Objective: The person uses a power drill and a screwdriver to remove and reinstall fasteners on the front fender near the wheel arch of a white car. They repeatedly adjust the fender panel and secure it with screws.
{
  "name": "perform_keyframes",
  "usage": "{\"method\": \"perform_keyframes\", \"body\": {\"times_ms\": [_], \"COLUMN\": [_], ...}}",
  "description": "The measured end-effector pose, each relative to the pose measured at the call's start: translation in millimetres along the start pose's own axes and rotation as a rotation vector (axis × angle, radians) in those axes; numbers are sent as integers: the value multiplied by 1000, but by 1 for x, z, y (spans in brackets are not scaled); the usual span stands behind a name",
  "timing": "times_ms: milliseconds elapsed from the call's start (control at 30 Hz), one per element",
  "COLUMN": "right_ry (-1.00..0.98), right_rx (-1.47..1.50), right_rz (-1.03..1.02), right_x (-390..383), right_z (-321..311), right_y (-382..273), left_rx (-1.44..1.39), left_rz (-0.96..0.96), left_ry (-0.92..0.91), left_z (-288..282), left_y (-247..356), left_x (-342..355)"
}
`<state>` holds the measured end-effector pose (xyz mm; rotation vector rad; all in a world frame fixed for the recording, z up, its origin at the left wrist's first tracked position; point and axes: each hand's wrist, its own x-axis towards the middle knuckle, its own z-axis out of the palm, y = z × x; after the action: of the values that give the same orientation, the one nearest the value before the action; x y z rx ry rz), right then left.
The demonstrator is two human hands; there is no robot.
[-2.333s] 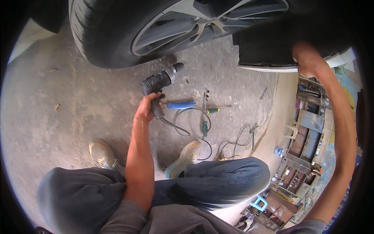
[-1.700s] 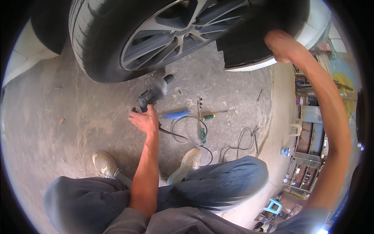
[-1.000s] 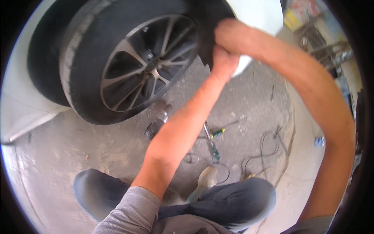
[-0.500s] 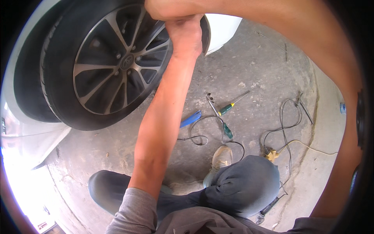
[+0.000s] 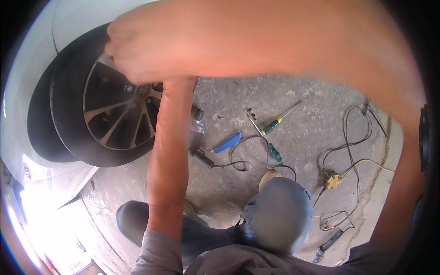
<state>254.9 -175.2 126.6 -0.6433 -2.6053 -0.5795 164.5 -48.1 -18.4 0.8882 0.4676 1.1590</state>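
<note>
A car wheel [image 5: 68,119] with a dark tyre and silver spokes stands at the upper left, in the arch of a white car [image 5: 32,68]. My right forearm sweeps across the top of the view, and my right hand [image 5: 133,50] is in front of the wheel's upper part. Its fingers look curled, slightly blurred; whatever they hold is hidden. My left arm rises from the lower edge toward the wheel. The right forearm covers my left hand, so its fingers cannot be seen.
On the concrete floor lie a corded power tool [image 5: 198,130], a blue-handled tool [image 5: 228,142], a green-and-yellow screwdriver [image 5: 272,126], a green handle [image 5: 275,152] and small black pieces [image 5: 250,113]. Farther right are tangled cables, a yellow plug block [image 5: 333,181] and a black tool [image 5: 327,247].
My right hand has moved left and slightly down across the wheel, its forearm now covering my left hand. The view has shifted, bringing the power tool out from behind my left arm.
</note>
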Motion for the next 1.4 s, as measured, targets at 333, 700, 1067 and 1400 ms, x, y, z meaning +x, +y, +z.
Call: {"method": "perform_keyframes", "body": {"times_ms": [333, 700, 1067, 1400], "right_ry": [-174, -360, 112, 553], "right_rx": [253, 300, 250, 453], "right_rz": [1608, 1762, 1938, 1985], "right_x": [-246, -230, -135, 2], "right_z": [193, 261, 205, 162], "right_y": [-308, -350, -312, -239], "left_rx": [721, 736, 730, 782], "left_rz": [387, 287, 296, 26], "left_ry": [-142, -307, -248, -357], "left_z": [24, 19, 11, 12], "left_y": [41, 69, 77, 102], "left_x": [-12, 8, 6, 17]}}
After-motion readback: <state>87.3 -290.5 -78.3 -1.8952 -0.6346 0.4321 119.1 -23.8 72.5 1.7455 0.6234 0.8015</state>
